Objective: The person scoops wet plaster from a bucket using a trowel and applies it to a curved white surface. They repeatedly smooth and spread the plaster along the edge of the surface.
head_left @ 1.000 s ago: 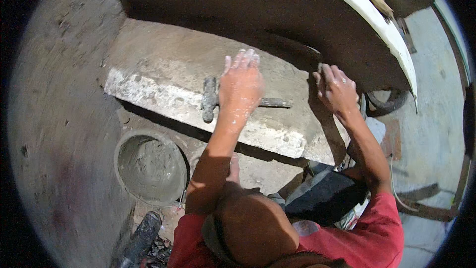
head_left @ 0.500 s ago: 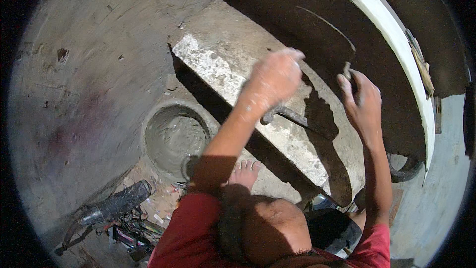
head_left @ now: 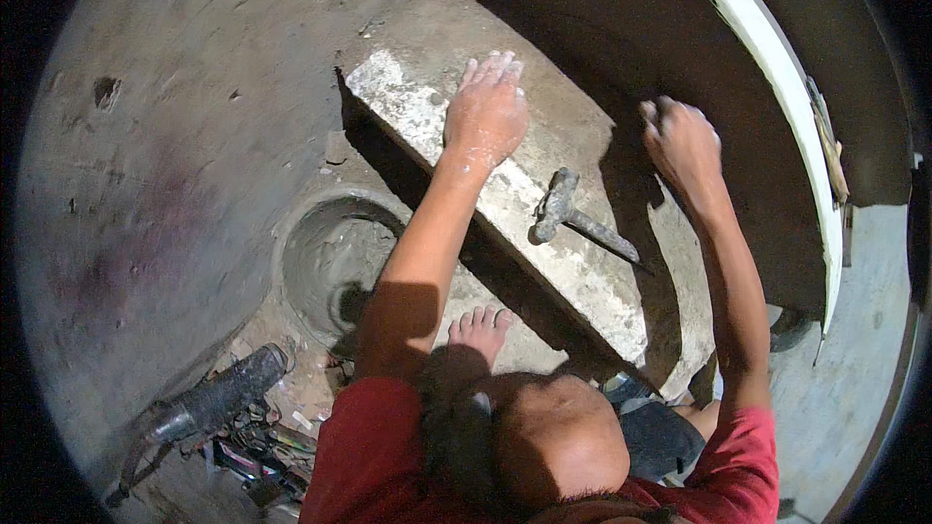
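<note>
My left hand (head_left: 488, 114), dusted with white, lies palm down with its fingers stretched on the concrete ledge (head_left: 563, 87). My right hand (head_left: 687, 147) is over the ledge's far right side, in front of the dark upright panel (head_left: 767, 136). Its fingers are curled, and what they hold, if anything, I cannot make out. Between both arms a mortar-stained hammer (head_left: 555, 206) lies on the ledge, its handle pointing to the lower right.
A round bucket (head_left: 291, 257) of wet grey mortar stands left of the ledge, partly behind my left forearm. A rough wall (head_left: 175, 136) rises at the left. A dark cylindrical object (head_left: 228, 388) and tangled clutter (head_left: 257, 461) lie lower left. My bare foot (head_left: 481, 330) is near the ledge.
My left hand has moved left and come down flat, uncovering the hammer's head. My right hand has turned and curled; the small pale piece at its fingertips and the thin pale arc no longer show.
</note>
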